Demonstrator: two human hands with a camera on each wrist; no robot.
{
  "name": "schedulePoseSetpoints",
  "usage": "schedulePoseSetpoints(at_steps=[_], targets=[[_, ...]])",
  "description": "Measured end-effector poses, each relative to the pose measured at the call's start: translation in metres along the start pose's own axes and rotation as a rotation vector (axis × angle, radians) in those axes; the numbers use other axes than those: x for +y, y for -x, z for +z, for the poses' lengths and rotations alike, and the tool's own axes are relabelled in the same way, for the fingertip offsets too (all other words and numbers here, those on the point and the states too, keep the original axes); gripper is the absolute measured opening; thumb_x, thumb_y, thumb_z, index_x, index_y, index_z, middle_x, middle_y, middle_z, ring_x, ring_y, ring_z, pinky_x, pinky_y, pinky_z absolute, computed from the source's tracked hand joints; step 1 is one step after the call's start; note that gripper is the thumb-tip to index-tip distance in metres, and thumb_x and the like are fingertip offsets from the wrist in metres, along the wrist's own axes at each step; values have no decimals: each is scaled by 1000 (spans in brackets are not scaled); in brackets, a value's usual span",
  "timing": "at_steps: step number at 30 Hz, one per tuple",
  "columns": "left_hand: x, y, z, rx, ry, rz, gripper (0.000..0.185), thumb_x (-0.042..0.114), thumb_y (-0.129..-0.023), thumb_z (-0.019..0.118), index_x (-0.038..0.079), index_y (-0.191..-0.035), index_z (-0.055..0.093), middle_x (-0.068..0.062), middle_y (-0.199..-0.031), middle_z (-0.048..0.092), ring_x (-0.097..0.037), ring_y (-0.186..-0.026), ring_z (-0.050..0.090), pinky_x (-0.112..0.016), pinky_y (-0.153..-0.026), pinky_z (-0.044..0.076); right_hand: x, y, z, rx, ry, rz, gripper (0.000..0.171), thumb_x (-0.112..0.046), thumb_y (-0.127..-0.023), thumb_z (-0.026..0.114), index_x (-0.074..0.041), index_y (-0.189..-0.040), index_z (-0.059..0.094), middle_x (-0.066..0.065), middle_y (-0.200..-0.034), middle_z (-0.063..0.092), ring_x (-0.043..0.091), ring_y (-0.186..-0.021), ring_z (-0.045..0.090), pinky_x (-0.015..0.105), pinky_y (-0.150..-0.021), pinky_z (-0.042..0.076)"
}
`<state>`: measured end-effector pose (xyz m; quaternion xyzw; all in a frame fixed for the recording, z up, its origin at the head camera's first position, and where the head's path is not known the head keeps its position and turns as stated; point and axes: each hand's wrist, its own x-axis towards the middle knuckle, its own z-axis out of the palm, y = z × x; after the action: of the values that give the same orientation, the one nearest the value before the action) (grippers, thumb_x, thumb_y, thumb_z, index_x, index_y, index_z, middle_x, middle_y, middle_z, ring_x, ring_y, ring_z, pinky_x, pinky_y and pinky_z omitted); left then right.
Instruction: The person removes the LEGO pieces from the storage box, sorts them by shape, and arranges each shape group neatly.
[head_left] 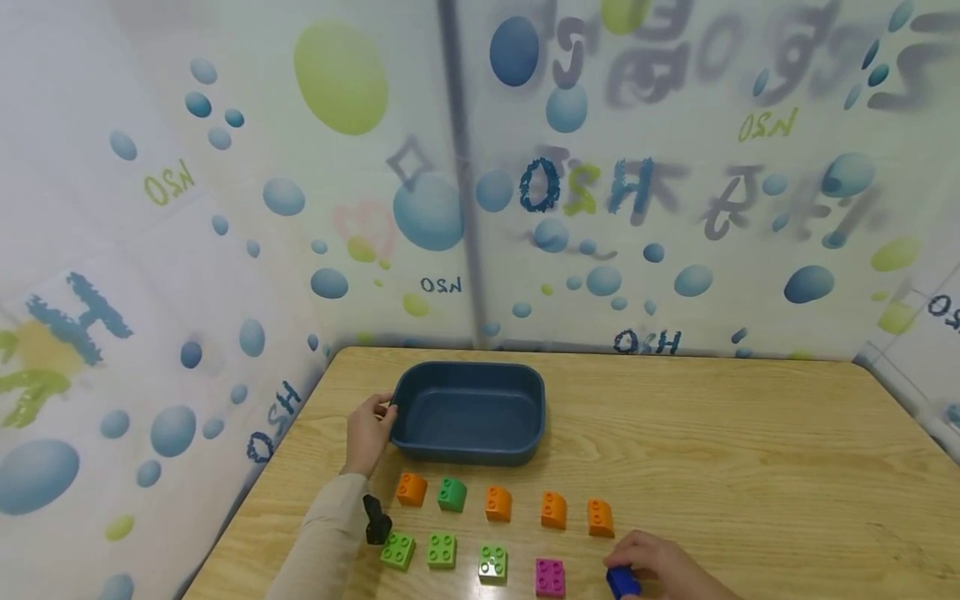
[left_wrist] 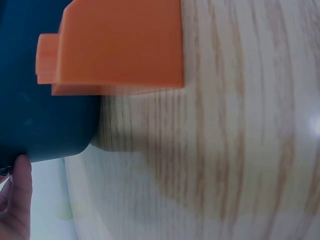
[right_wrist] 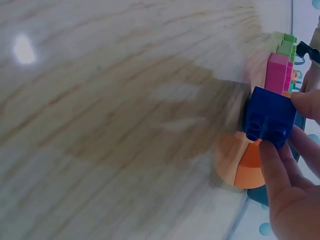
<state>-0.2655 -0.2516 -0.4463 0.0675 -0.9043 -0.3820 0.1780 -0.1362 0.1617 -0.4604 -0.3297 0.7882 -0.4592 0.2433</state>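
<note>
At the front right of the table, my right hand (head_left: 663, 567) pinches a dark blue toy building block (head_left: 622, 581). The right wrist view shows the block (right_wrist: 270, 116) between thumb and fingers, two studs visible. My left hand (head_left: 370, 429) grips the left edge of a dark blue rectangular basin (head_left: 468, 454); in the left wrist view its fingers (left_wrist: 21, 187) touch the basin's corner. Before the basin runs a row of curved-top blocks: orange (head_left: 411, 489), green (head_left: 452, 494) and more orange (head_left: 553, 510). Nearer are light green blocks (head_left: 442, 551) and a magenta block (head_left: 550, 577).
The blocks stand on a wood-grain table (head_left: 712, 442). A black strap-like piece (head_left: 377, 521) is at the left sleeve (head_left: 326, 533), beside the leftmost light green block. Printed white curtains (head_left: 675, 233) close off the back and sides.
</note>
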Motion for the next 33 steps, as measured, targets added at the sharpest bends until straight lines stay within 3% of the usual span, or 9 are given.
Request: schedulePoseSetpoints(at_steps=[8,18,23,28,33], targets=[[0,0,0,1,0,-7,22,9,-85,57,-1,-104,61,-14,-77,60,-21,-64,53,-26,-52,41,7,2,3,32,71,-106,36,-17,-80,65,0,-110,57,-7,-103,52,0,-91,48,22,-73,43],[0,0,0,10,-2,4,22,8,-84,58,-1,-103,61,-13,-76,60,-22,-65,54,-27,-52,41,14,4,6,14,-25,-97,42,-18,-81,64,0,-117,51,-1,-108,54,2,-97,49,22,-77,43],[-1,0,0,11,-5,6,22,8,-84,58,-1,-103,61,-13,-76,60,-22,-66,54,-27,-52,42,12,4,7,5,-80,14,50,-21,-81,65,2,-121,46,7,-113,53,3,-100,50,25,-80,44],[-2,-1,1,-2,-12,-6,22,9,-85,57,-1,-104,61,-13,-77,61,-22,-66,54,-27,-53,42,8,3,8,18,-118,170,54,-22,-78,68,1,-121,45,16,-116,52,24,-103,53,42,-81,43],[-2,-1,1,-9,-10,-14,22,9,-85,57,-1,-104,60,-13,-77,60,-22,-67,53,-26,-53,42,9,4,9,37,-121,202,45,-22,-77,69,-3,-113,50,12,-112,54,35,-101,53,46,-79,43]])
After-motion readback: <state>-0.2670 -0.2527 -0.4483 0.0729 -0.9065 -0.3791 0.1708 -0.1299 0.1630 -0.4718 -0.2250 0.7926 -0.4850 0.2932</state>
